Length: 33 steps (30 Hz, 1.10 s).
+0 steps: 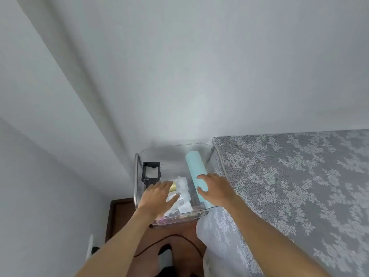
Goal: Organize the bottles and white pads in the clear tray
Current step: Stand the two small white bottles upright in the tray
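Note:
A clear tray (175, 147) sits against the white wall beside a bed. Along its right side lies a long pale-blue bottle (194, 166). My right hand (216, 186) rests on the near end of this bottle, fingers curled around it. In the tray's middle lie white pads (182, 183) and a small gold-capped bottle (173, 186). Spread flat over the near left of the tray, my left hand (157, 196) touches the pads and hides part of them. A black-framed clear bottle (151, 172) stands at the tray's left rear.
A metal rail (136, 176) runs along the tray's left side. A bed with a grey lace cover (289, 186) fills the right. Brown floor (119, 212) with a black cable (175, 236) lies below. The white wall is close on the left and ahead.

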### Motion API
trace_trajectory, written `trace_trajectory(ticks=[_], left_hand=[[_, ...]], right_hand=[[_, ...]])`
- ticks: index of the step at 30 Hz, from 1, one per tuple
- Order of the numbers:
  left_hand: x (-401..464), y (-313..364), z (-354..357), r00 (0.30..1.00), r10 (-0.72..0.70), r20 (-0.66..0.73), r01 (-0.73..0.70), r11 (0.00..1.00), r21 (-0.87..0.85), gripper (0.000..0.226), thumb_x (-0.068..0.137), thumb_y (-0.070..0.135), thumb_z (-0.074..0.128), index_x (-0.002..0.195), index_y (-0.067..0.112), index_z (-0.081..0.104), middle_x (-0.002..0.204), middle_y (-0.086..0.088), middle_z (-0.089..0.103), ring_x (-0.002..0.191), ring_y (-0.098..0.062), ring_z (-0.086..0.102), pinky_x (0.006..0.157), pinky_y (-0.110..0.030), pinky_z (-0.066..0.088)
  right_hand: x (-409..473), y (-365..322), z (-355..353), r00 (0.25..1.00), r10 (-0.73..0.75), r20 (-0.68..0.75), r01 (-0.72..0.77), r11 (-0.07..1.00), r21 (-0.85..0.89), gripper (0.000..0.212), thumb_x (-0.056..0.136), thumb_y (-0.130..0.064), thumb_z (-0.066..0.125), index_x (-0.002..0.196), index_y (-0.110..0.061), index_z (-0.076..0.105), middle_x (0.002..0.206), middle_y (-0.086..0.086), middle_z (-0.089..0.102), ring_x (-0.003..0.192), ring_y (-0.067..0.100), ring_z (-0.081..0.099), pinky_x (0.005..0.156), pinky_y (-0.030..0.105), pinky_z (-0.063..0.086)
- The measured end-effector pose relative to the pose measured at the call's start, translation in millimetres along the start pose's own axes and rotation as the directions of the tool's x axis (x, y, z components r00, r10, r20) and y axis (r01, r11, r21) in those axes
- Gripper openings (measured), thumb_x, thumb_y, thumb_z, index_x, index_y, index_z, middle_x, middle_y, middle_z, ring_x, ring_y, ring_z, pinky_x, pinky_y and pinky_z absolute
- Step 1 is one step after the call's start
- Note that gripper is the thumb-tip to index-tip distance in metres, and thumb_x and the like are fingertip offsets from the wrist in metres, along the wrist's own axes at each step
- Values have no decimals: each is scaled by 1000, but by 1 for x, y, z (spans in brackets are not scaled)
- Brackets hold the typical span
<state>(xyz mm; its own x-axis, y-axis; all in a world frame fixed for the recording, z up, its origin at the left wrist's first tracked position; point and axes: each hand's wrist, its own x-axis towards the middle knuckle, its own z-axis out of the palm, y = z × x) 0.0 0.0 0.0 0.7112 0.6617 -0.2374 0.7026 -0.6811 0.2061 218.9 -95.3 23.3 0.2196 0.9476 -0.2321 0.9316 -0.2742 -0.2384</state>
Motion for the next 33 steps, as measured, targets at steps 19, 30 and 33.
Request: trace_trajectory(ticks=[19, 30, 33], left_hand=[[120, -7, 50, 970, 124, 209, -134, 990, 33, 41, 99, 26, 50, 136, 11, 44, 136, -7, 52, 125, -26, 47, 94, -41, 47], [167, -16, 66, 933, 183, 309, -209, 976, 54, 51, 88, 42, 65, 130, 13, 57, 131, -6, 50, 123, -25, 43, 97, -39, 43], [178, -16, 70, 930, 159, 332, -183, 982, 41, 52, 86, 44, 66, 126, 12, 59, 129, -7, 52, 121, -25, 44, 93, -39, 45]], right_hand=[[53, -1, 97, 964, 7, 267, -18, 999, 37, 48, 89, -21, 60, 136, -22, 51, 124, 4, 65, 111, 26, 56, 96, 40, 46], [68, 7, 119, 975, -111, 191, 146, 972, -185, 44, 81, -30, 73, 121, -16, 61, 116, 7, 65, 109, 28, 50, 89, 42, 42], [74, 7, 121, 977, -102, 188, 139, 970, -199, 46, 77, -29, 76, 120, -17, 62, 114, 7, 66, 109, 28, 52, 88, 41, 43]])
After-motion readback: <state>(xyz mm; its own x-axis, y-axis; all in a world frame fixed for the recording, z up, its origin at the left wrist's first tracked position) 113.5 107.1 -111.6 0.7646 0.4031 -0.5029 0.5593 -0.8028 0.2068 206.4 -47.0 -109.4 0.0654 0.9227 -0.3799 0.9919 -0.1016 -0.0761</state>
